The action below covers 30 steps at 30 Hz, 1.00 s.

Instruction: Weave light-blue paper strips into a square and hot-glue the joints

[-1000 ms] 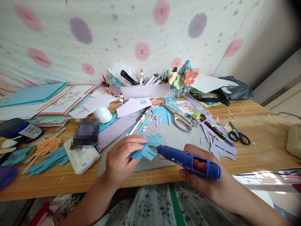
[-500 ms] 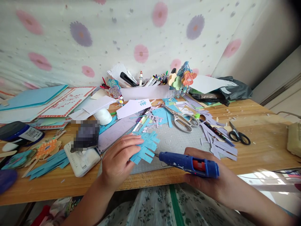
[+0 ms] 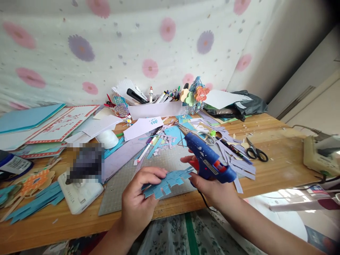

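Observation:
My left hand (image 3: 138,196) pinches a piece of blue paper (image 3: 170,182) made of short crossed strips with notched edges, held above the grey cutting mat (image 3: 114,198). The paper is tilted, so I see it nearly edge-on. In my right hand (image 3: 216,191) is a blue hot glue gun (image 3: 205,156), its nozzle pointing up and to the left, away from the paper. My right thumb is close to the paper's right end; whether they touch I cannot tell. Behind the gun lie large scissors (image 3: 208,137), partly hidden by it.
Purple paper strips (image 3: 241,170) and small black-handled scissors (image 3: 257,153) lie to the right. A white power bank (image 3: 79,194) and blue strips (image 3: 37,203) are at left. A white thread spool (image 3: 107,139) stands behind. A power strip (image 3: 321,156) sits at the right edge.
The glue gun has swung from pointing left at the paper to pointing up, away from it. The blue paper has been tipped flatter. The view has shifted right.

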Tool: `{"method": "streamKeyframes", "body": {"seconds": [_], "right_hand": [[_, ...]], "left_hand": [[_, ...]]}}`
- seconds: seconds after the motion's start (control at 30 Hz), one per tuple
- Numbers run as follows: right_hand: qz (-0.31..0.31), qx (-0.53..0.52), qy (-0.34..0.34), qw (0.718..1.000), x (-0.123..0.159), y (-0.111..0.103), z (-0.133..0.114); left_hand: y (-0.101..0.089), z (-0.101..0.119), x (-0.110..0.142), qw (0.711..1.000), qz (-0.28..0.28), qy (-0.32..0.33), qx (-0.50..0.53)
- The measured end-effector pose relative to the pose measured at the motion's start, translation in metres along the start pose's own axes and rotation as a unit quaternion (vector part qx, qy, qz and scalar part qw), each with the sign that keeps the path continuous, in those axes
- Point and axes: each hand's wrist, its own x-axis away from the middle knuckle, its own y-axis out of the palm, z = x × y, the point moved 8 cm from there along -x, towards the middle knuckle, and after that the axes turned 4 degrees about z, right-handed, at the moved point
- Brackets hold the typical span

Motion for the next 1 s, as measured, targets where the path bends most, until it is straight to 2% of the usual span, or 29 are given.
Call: {"method": "streamKeyframes", "body": {"seconds": [0.13,0.23,0.37,0.5,0.7,0.87,1.0], "right_hand": [[0.012,0.017,0.001,1.000,-0.001,0.002,-0.001],[0.015,0.052,-0.017,0.998,-0.001,0.001,0.001],[0.002,0.088,-0.057,0.994,0.002,0.001,0.002],[-0.014,0.122,-0.073,0.990,0.004,0.003,0.002],[-0.021,0.141,-0.078,0.987,0.005,0.005,0.002],[-0.019,0.137,-0.079,0.987,0.005,0.006,0.002],[-0.019,0.127,-0.086,0.988,0.003,0.005,-0.007]], "left_hand": [[0.000,-0.006,-0.001,0.999,0.013,-0.050,0.001],[-0.003,-0.003,-0.006,0.996,0.005,-0.058,-0.063],[-0.004,0.008,-0.011,0.990,0.004,-0.044,-0.137],[0.001,0.018,-0.013,0.989,-0.001,0.005,-0.149],[0.000,0.022,-0.014,0.987,0.011,0.037,-0.156],[-0.004,0.016,-0.015,0.986,0.015,0.012,-0.163],[-0.001,0.012,-0.015,0.986,-0.033,0.003,-0.166]]}}
